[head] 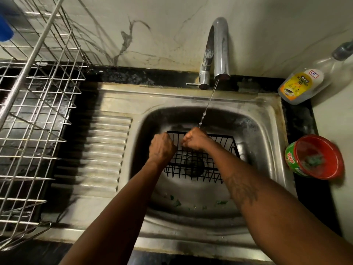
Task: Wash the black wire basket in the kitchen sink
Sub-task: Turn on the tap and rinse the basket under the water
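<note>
Basket [193,165] sits low in sink [267,104], long side running 9 to 3. Left hand [162,148] grips its 10 o'clock corner. Right hand [196,139] curled at 12 o'clock rim under water [207,106]; hold unclear.

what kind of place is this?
Likely a home kitchen: steel sink with a running tap, wire dish rack beside it, dish soap tub on the other side.
</note>
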### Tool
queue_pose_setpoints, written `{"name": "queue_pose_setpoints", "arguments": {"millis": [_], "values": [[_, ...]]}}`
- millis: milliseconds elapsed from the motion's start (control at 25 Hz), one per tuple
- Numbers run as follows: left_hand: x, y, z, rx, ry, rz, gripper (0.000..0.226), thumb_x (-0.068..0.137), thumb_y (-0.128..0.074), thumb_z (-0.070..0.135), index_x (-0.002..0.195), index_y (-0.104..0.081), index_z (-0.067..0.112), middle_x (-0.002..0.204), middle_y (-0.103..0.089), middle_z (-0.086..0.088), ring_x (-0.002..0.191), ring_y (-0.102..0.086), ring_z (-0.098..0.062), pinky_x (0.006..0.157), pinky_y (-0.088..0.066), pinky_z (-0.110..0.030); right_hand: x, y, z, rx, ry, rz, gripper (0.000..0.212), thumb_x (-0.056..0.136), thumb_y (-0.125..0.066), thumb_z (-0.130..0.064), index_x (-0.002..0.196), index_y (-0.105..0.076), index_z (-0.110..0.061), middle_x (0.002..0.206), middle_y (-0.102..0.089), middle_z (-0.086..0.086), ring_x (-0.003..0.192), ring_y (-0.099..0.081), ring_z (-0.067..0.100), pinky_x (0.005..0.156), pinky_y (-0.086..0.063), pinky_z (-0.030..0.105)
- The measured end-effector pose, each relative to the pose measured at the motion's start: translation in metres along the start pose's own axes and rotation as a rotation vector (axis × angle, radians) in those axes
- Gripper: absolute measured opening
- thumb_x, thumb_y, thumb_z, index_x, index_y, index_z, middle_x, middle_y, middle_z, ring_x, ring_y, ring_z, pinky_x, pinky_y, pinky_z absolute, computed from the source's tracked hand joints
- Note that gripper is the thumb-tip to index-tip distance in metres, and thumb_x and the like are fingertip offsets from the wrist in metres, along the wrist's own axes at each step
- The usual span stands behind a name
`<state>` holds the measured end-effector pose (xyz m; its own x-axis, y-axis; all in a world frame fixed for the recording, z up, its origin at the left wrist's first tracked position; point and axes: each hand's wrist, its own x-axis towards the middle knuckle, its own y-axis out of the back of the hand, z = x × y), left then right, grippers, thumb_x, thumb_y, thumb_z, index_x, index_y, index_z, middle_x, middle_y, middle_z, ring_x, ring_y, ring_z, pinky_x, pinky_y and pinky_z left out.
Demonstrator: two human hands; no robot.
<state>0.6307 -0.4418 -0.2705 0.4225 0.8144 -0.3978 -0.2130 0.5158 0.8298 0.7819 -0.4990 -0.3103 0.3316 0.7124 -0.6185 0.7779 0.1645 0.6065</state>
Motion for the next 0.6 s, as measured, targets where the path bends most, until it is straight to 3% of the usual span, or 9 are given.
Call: {"name": "queue_pose_setpoints", "arguments": {"millis": [160, 280, 400, 520, 600], "values": [[0.005, 0.009, -0.018, -0.015, 0.027, 0.087, 0.025, 0.091, -0.056, 0.005, 0.069, -0.052, 0.015, 0.077, -0.062, -0.007, 0.062, -0.059, -0.017, 0.053, -0.050, -0.029, -0.004, 0.011, 0.036, 0.061, -0.147, 0.151, 0.013, 0.078, -0.086, -0.021, 0.086, -0.077, -0.019, 0.090, -0.073, -0.003, 0.089, -0.067, 0.010, 0.079, -0.054, 0.024], [-0.006, -0.001, -0.022, 0.024, -0.001, 0.102, 0.026, 0.097, -0.052, 0.008, 0.072, -0.053, 0.014, 0.078, -0.063, -0.007, 0.058, -0.055, -0.013, 0.049, -0.046, -0.025, -0.009, 0.012, 0.035, -0.001, -0.109, 0.223, 0.009, 0.082, -0.084, -0.022, 0.085, -0.078, -0.016, 0.084, -0.071, -0.002, 0.083, -0.065, 0.011, 0.078, -0.052, 0.024], [-0.012, -0.011, -0.026, 0.025, 0.000, 0.099, 0.029, 0.097, -0.054, 0.008, 0.069, -0.052, 0.015, 0.073, -0.064, -0.006, 0.056, -0.054, -0.011, 0.045, -0.040, -0.021, -0.014, 0.006, 0.032, 0.007, -0.101, 0.257, 0.008, 0.087, -0.079, -0.023, 0.089, -0.077, -0.016, 0.090, -0.071, 0.002, 0.085, -0.065, 0.014, 0.079, -0.056, 0.029], [-0.010, -0.008, -0.025, 0.040, -0.009, 0.082, 0.016, 0.095, -0.056, 0.012, 0.079, -0.059, 0.013, 0.086, -0.068, -0.010, 0.071, -0.065, -0.022, 0.057, -0.053, -0.032, -0.018, 0.004, 0.033, 0.013, -0.100, 0.283, 0.007, 0.089, -0.077, -0.023, 0.092, -0.076, -0.017, 0.090, -0.070, 0.002, 0.081, -0.063, 0.013, 0.069, -0.051, 0.024], [-0.011, 0.000, -0.018, 0.171, -0.039, 0.082, 0.008, 0.094, -0.058, 0.016, 0.097, -0.062, 0.010, 0.093, -0.065, -0.009, 0.080, -0.065, -0.025, 0.063, -0.049, -0.034, -0.023, 0.004, 0.033, 0.007, -0.065, 0.325, 0.006, 0.090, -0.074, -0.023, 0.091, -0.075, -0.018, 0.084, -0.066, 0.000, 0.070, -0.057, 0.009, 0.058, -0.043, 0.020]]}}
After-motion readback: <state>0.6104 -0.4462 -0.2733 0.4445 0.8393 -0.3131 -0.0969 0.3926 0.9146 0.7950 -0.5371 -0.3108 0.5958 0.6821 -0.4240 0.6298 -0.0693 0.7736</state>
